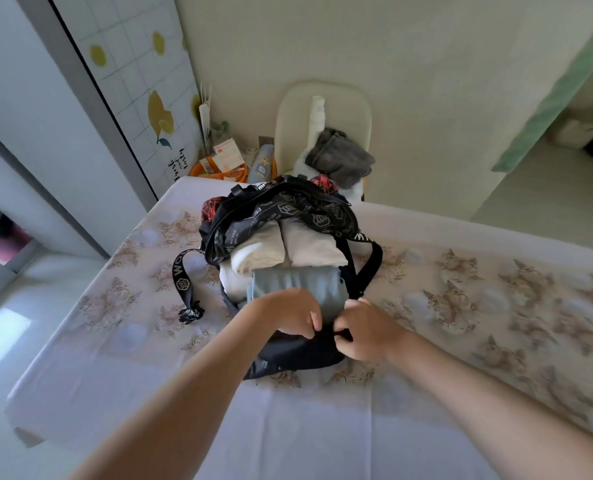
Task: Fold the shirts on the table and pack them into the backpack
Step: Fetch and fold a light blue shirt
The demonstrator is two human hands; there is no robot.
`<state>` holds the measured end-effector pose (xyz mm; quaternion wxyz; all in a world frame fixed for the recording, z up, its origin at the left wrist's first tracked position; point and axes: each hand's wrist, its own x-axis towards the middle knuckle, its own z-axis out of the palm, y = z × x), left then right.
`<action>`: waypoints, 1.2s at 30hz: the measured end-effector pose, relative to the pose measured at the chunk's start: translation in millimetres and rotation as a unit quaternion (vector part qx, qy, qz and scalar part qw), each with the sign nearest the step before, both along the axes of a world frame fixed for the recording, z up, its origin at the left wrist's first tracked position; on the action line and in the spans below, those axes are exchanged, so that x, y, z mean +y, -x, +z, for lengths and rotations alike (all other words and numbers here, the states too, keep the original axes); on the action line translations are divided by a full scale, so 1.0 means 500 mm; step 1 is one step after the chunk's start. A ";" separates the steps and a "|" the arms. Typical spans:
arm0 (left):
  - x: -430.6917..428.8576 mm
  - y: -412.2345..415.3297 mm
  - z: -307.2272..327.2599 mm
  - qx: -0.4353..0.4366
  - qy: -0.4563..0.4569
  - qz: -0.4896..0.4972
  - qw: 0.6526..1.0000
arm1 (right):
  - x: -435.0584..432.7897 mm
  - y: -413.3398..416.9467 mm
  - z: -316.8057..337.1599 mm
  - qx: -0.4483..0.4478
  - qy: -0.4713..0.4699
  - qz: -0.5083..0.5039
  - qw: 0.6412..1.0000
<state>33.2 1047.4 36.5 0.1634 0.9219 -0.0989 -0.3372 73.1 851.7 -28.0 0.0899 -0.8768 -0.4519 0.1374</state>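
Head view: stuffed backpack (298, 353), both hands at its near edge.
It lies mid-frame on the worktop (478, 306), long axis running up-frame away from the person, folded shirts (298, 282) filling its open mouth; left hand (288, 313) and right hand (367, 330), equally near, pinch its dark lower rim.

Two forearms in view, both bare from frame edge to wrist: left forearm (191, 386) enters at 7 o'clock, right forearm (489, 393) at 4 o'clock. Left hand (290, 311) and right hand (367, 332) are bare too. Motion blur softens the finger detail; nails can't be made out.
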 end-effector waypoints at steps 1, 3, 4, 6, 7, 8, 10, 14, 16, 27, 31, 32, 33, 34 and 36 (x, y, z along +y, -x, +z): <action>-0.004 -0.015 0.014 -0.025 0.019 0.030 0.999 | 0.002 -0.012 0.019 0.024 -0.024 -0.025 0.999; -0.008 -0.051 0.041 -0.119 0.056 0.105 0.986 | 0.012 -0.052 0.058 0.043 -0.104 -0.091 0.989; -0.004 -0.075 0.050 -0.204 0.064 0.130 0.968 | 0.018 -0.083 0.076 0.041 -0.135 -0.121 0.983; 0.016 -0.125 0.063 -0.403 0.034 0.140 0.904 | 0.034 -0.153 0.107 0.020 -0.158 -0.159 0.974; 0.030 -0.147 0.068 -0.467 -0.003 0.149 0.872 | 0.043 -0.189 0.118 0.002 -0.163 -0.171 0.972; 0.047 -0.168 0.073 -0.490 -0.045 0.171 0.854 | 0.053 -0.223 0.125 -0.013 -0.167 -0.183 0.969; 0.087 -0.203 0.076 -0.435 -0.127 0.220 0.864 | 0.078 -0.277 0.136 -0.023 -0.184 -0.204 0.961; 0.146 -0.221 0.048 -0.185 -0.106 0.281 0.936 | 0.148 -0.329 0.140 0.066 -0.180 -0.272 0.943; 0.151 -0.201 0.033 -0.140 -0.101 0.250 0.953 | 0.169 -0.340 0.128 0.126 -0.120 -0.308 0.935; 0.137 -0.224 0.121 -0.399 -0.149 0.124 0.896 | 0.115 -0.286 0.185 0.198 -0.195 -0.179 0.944; 0.070 -0.220 0.177 -0.272 -0.169 0.034 0.947 | 0.042 -0.258 0.161 0.122 -0.160 -0.185 0.962; 0.048 -0.210 0.182 -0.223 -0.160 0.011 0.961 | 0.031 -0.251 0.150 0.086 -0.162 -0.173 0.968; 0.028 -0.202 0.175 -0.162 -0.159 -0.012 0.974 | 0.019 -0.245 0.137 0.053 -0.160 -0.151 0.974; 0.009 -0.189 0.169 -0.100 -0.147 -0.029 0.984 | 0.007 -0.239 0.121 0.040 -0.166 -0.126 0.977; -0.015 -0.164 0.145 0.042 -0.117 -0.012 0.992 | -0.017 -0.223 0.088 0.081 -0.125 -0.094 0.984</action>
